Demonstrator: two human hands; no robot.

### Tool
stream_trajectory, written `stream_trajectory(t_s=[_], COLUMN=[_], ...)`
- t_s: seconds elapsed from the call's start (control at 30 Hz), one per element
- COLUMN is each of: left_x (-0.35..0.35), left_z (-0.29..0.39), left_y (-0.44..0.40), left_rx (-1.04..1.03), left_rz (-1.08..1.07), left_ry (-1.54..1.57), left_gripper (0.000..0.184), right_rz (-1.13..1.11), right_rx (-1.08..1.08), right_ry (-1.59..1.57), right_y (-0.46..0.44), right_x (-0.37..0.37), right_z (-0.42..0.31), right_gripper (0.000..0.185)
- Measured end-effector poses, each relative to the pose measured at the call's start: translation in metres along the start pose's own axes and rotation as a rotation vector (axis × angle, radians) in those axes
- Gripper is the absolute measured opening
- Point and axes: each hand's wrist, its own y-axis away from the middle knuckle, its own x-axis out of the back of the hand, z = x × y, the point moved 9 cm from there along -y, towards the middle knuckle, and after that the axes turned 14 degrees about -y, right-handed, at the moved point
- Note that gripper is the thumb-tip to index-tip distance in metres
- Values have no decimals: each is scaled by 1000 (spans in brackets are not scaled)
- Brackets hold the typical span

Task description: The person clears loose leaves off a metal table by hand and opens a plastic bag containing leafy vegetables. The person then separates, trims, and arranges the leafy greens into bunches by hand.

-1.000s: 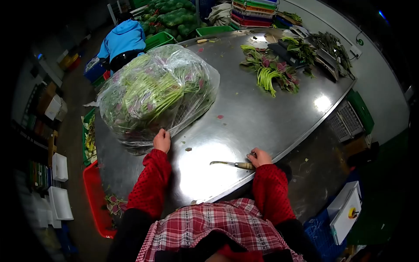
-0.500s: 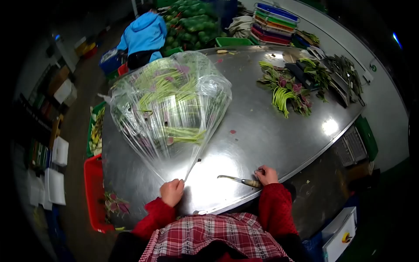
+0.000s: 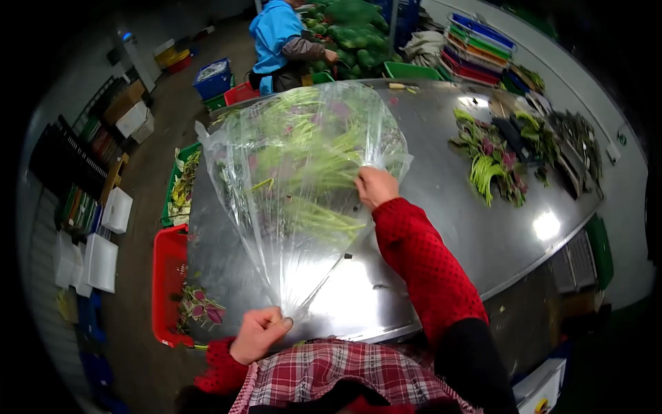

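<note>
My left hand [image 3: 261, 336], at the lower centre-left of the frame, is clenched on the gathered end of a large, clear plastic bag [image 3: 283, 252], thumb uppermost. My right hand [image 3: 377, 188] grasps a pinch of the same film higher up, right of the frame's centre — fingers closed. The bag lies across the centre and upper centre, on a shiny grey metal table [image 3: 448, 241], with leafy vegetables with pale green stems and purple-tinged leaves [image 3: 317, 165] inside; the film fans out from my left fist. At the upper right, a loose green-and-purple leafy bunch [image 3: 488, 169] rests on the metal. A red plastic basket [image 3: 164, 283] sits beside the table at the lower left, and a person in a bright blue top [image 3: 271, 31] is at the top — beyond the table.
</note>
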Motion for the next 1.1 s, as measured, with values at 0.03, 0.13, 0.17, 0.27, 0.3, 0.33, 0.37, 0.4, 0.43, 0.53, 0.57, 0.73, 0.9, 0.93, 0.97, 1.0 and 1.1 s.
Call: stream_trajectory(t_s=[0.03,0.13,0.17,0.27,0.3,0.33,0.37,0.4,0.43,0.53,0.57,0.73,0.9,0.93,0.97,1.0,1.1], left_x=[5,14,8,-51,-70,-84,-88,-87,-84,-77,-58,38,134,144,152,159,190], left_z=[22,76,96,147,160,172,189,202,206,206,212,175,102,100,100,102,101], left_y=[-4,-15,-22,-26,-28,-28,-30,-31,-38,-54,-54,-91,-195,-203,-212,-220,-238], left_rx=[-73,-195,-323,-617,-650,-681,-732,-782,-748,-824,-992,-1028,-586,-549,-513,-517,-339], left_rz=[-39,-115,-226,-528,-587,-648,-605,-559,-553,-408,-179,853,979,1010,1037,1031,1103], left_ry=[-64,11,-49,-58,5,61,114,170,210,133,-49,-885,-1138,-1216,-1297,-1302,-1388], left_gripper=[44,47,47,48,49,49,50,50,48,28,28,57,80,79,79,79,59], right_rz=[36,-73,-52,112,245,246,66,-120,-127,125,430,609,69,-45,-156,-179,-206], right_rx=[-8,-20,-34,351,691,704,694,677,635,145,272,246,251,254,283,410,686], right_ry=[-177,-261,-262,-321,-288,-291,-393,-491,-389,-1009,-708,-1260,-809,-592,-451,-374,-159], right_y=[3,34,45,63,76,81,85,87,82,35,27,12,47,49,55,58,50], right_x=[4,6,19,90,109,107,93,78,78,131,201,317,203,166,137,110,43], right_z=[9,24,14,-106,-150,-161,-170,-176,-156,-51,-63,-66,-121,-125,-148,-159,-167], right_gripper=[21,23,22,23,25,25,26,27,21,12,19,42,19,11,14,17,31])
